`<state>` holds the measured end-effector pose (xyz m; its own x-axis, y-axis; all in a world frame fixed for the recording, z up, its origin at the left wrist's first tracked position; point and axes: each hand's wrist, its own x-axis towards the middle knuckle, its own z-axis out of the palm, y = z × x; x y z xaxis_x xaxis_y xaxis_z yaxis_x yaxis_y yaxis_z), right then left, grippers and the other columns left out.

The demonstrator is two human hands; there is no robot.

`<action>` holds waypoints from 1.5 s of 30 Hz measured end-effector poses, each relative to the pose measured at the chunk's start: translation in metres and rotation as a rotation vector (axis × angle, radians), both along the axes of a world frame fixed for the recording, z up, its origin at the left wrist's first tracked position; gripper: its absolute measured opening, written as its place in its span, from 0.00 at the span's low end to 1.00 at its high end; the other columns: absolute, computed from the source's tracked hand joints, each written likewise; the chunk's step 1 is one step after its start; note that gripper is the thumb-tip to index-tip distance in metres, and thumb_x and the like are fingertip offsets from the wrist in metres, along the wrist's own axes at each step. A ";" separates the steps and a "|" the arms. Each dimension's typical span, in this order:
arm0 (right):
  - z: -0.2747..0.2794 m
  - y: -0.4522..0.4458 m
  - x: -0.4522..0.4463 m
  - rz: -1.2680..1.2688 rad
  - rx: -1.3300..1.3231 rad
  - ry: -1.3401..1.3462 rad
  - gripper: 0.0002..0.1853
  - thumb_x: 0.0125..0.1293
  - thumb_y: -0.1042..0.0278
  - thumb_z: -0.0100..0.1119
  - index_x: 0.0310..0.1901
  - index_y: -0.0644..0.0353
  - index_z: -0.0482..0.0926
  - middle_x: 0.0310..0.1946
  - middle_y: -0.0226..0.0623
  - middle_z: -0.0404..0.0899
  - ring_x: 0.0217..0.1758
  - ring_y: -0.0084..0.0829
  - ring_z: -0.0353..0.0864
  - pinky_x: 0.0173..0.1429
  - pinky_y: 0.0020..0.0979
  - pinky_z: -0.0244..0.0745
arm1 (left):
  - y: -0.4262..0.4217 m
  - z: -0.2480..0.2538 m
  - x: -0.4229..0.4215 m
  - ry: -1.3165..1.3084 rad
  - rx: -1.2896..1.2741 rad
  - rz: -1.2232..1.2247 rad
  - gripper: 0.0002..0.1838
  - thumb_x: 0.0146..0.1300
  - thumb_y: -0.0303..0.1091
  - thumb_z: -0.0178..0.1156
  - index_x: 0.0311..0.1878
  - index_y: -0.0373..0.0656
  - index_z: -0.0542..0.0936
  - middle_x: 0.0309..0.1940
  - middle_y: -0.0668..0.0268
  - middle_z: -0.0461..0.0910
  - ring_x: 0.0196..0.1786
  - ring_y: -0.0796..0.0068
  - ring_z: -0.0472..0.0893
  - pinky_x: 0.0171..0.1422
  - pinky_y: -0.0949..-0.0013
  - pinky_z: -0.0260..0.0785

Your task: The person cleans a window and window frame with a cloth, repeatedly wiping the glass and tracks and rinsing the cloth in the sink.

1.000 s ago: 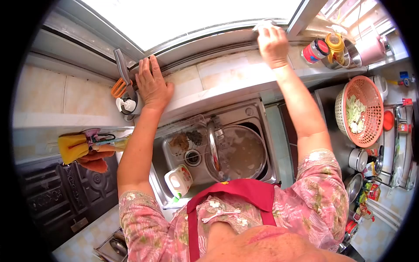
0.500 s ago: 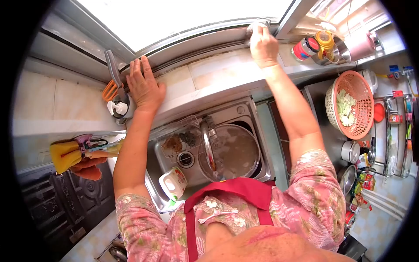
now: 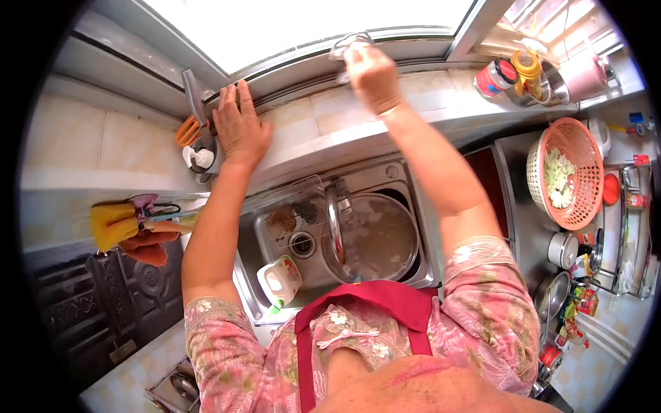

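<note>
Right hand (image 3: pixel 375 77) grips a crumpled whitish wad (image 3: pixel 350 44).

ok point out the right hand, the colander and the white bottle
Right hand (image 3: pixel 375 77): head view, on its back
Colander (image 3: pixel 585 175): head view, on its inner wall
White bottle (image 3: pixel 283 278): head view, on its body

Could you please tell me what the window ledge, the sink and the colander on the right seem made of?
Window ledge: probably glazed ceramic tile, smooth and mottled, with straight joints showing. 
Sink: likely stainless steel, grey with metallic highlights. 
Colander: apparently moulded plastic, salmon-pink inside, paler outside, with regular perforations.
</note>
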<state>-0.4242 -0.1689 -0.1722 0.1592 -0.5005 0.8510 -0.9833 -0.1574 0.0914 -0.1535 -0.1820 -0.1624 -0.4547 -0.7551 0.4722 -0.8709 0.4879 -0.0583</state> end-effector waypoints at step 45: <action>0.000 -0.012 0.041 0.092 -0.006 -0.281 0.05 0.54 0.73 0.58 0.34 0.60 0.78 0.31 0.40 0.76 0.36 0.41 0.75 0.41 0.39 0.72 | -0.001 -0.004 -0.004 0.048 0.070 0.072 0.45 0.50 0.36 0.59 0.73 0.46 0.51 0.67 0.56 0.54 0.73 0.56 0.51 0.73 0.43 0.45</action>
